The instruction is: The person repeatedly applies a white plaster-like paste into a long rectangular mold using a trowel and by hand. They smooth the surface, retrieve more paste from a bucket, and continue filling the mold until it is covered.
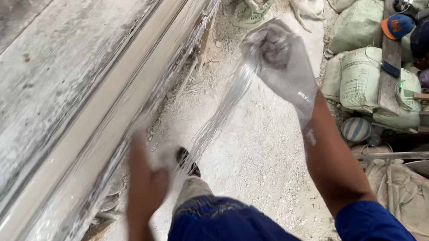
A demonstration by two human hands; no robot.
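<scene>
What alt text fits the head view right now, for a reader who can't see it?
Seen from above, a person's right hand, covered in clear plastic film, stretches a strand of it toward the blurred left hand beside a long plaster-caked bench. Filled sacks and a capped person sit at right.

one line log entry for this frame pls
right hand: wrapped in clear plastic film | left hand: pulling film | beside long plaster moulding

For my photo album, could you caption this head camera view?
Right hand, wrapped in clear film, pulls a stretched strand of plastic film toward the left hand beside a long pale moulding.
</scene>
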